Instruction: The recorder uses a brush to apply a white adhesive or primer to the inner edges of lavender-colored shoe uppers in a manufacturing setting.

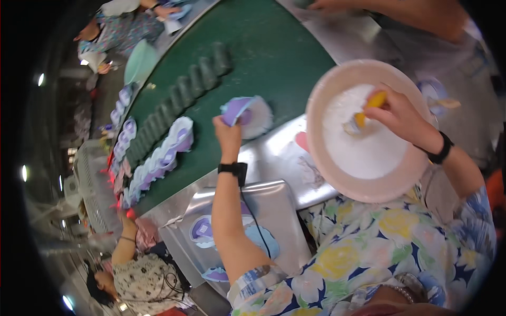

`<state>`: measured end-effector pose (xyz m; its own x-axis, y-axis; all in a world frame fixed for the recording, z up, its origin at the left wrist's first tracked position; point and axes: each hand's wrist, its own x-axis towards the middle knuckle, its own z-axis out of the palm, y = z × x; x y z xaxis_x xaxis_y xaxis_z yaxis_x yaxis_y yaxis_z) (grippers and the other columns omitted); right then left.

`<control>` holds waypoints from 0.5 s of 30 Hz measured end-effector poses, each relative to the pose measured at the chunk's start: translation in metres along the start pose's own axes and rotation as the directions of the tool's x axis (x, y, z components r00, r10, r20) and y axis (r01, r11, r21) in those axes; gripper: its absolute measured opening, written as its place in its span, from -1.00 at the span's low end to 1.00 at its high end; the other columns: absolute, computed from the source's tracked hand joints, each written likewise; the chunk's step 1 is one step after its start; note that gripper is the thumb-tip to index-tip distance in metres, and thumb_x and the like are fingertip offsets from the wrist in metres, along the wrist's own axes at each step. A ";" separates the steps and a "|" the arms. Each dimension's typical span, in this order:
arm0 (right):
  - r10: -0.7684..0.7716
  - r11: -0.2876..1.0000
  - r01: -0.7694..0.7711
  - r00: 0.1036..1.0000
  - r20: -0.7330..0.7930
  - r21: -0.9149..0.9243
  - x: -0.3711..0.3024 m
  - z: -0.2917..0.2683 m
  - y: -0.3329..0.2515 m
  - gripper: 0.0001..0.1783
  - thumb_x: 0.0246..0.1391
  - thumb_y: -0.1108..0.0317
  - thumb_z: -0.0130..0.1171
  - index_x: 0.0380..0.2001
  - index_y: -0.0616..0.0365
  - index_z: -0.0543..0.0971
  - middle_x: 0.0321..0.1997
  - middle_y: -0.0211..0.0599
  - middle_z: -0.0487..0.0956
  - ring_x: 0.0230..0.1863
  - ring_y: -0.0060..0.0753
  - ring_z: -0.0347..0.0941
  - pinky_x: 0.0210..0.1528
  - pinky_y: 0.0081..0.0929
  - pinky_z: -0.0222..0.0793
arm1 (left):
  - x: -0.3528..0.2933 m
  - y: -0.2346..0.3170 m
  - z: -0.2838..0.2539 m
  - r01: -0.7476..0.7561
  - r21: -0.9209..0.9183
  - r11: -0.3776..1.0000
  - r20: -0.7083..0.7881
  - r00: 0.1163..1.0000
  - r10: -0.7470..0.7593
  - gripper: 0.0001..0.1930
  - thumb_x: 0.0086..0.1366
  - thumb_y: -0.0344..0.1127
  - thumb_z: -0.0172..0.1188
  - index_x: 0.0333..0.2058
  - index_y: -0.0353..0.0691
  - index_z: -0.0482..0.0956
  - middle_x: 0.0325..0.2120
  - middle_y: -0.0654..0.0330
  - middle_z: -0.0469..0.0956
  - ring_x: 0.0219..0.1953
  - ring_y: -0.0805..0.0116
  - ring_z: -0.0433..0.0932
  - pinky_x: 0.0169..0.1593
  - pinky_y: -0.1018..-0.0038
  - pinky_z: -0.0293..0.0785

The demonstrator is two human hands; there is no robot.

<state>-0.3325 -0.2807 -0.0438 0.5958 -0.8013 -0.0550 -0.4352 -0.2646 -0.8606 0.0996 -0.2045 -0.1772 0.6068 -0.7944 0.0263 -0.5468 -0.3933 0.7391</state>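
My left hand is closed on the edge of a purple and light-blue moulded piece, tilted over the green belt. A whitish round disc lies right beside that piece; whether they touch, I cannot tell. My right hand grips a yellow-handled brush with pale bristles. Its bristle end hangs over a large pink basin that holds white powder. Just where the bristles meet the powder is blurred.
Rows of purple and light-blue pieces and dark grey blocks line the green belt. A metal tray with more pieces sits below my left forearm. Co-workers sit along the left; another person's arm reaches in at the top right.
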 end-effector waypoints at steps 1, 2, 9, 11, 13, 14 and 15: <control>0.013 1.000 -0.013 1.000 0.019 0.008 -0.004 0.003 -0.003 -0.77 0.20 0.34 0.23 -0.21 0.22 0.44 -0.44 -0.29 0.56 -0.36 -0.52 0.53 -0.33 -0.52 0.40 | -0.019 0.029 -0.007 -0.080 0.048 0.996 -0.089 0.993 0.084 -0.64 0.19 -0.35 0.29 -0.13 -0.36 0.36 -0.19 -0.14 0.58 -0.15 -0.01 0.61 -0.06 0.26 0.49; -0.002 1.000 0.001 0.999 0.042 0.028 -0.001 0.005 -0.006 -0.76 0.19 0.34 0.24 -0.21 0.23 0.44 -0.45 -0.24 0.57 -0.37 -0.45 0.55 -0.33 -0.49 0.40 | -0.040 0.049 -0.021 -0.270 0.061 0.961 -0.067 0.960 0.274 -0.63 0.19 -0.44 0.25 -0.05 -0.35 0.37 -0.12 -0.18 0.56 -0.06 -0.09 0.58 0.01 0.25 0.47; -0.082 0.996 0.088 0.952 0.295 -0.007 -0.008 0.038 -0.011 -0.77 0.18 0.33 0.22 -0.21 0.22 0.44 -0.37 0.03 0.61 -0.31 0.04 0.58 -0.23 -0.26 0.43 | -0.143 0.003 -0.035 -0.212 -0.130 0.969 0.725 0.647 0.239 -0.36 0.19 -0.50 0.25 0.23 -0.36 0.20 0.06 -0.10 0.46 0.19 -0.06 0.43 0.27 0.27 0.32; -0.099 0.989 0.139 0.861 0.499 -0.044 -0.010 0.042 -0.016 -0.75 0.15 0.34 0.20 -0.22 0.26 0.43 -0.39 0.08 0.60 -0.27 0.15 0.57 -0.21 -0.14 0.43 | -0.143 0.014 -0.032 -0.075 -0.168 0.983 0.642 0.748 0.167 -0.41 0.18 -0.51 0.25 0.18 -0.31 0.27 0.01 -0.10 0.46 0.13 -0.09 0.44 0.22 0.23 0.35; -0.145 0.951 0.269 0.824 0.547 -0.152 -0.022 0.045 -0.005 -0.75 0.14 0.34 0.21 -0.22 0.25 0.43 -0.38 0.10 0.59 -0.26 0.18 0.57 -0.19 -0.10 0.42 | -0.142 0.028 -0.013 -0.453 0.041 0.891 0.617 0.713 0.334 -0.48 0.16 -0.51 0.26 0.11 -0.27 0.36 -0.05 -0.08 0.48 0.05 -0.12 0.47 0.15 0.19 0.40; -0.186 0.911 0.360 0.793 0.580 -0.200 -0.022 0.045 0.000 -0.75 0.14 0.34 0.21 -0.22 0.25 0.44 -0.37 0.11 0.59 -0.25 0.19 0.56 -0.18 -0.08 0.42 | -0.143 0.035 -0.008 -0.602 0.172 0.780 0.599 0.693 0.403 -0.52 0.15 -0.50 0.27 0.07 -0.25 0.40 -0.08 -0.07 0.49 0.01 -0.13 0.49 0.12 0.16 0.42; -0.191 0.910 0.355 0.816 0.545 -0.213 -0.025 0.037 -0.004 -0.76 0.13 0.34 0.22 -0.22 0.24 0.45 -0.35 0.11 0.59 -0.23 0.19 0.56 -0.17 -0.07 0.42 | -0.139 0.037 -0.003 -0.637 0.168 0.752 0.571 0.685 0.453 -0.57 0.13 -0.50 0.29 0.00 -0.24 0.44 -0.11 -0.06 0.49 -0.02 -0.11 0.50 0.07 0.15 0.44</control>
<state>-0.3207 -0.2398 -0.0578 0.9374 -0.3113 -0.1564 -0.3284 -0.6399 -0.6948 -0.0039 -0.1073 -0.1514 -0.1608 -0.9865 -0.0314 -0.8951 0.1323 0.4259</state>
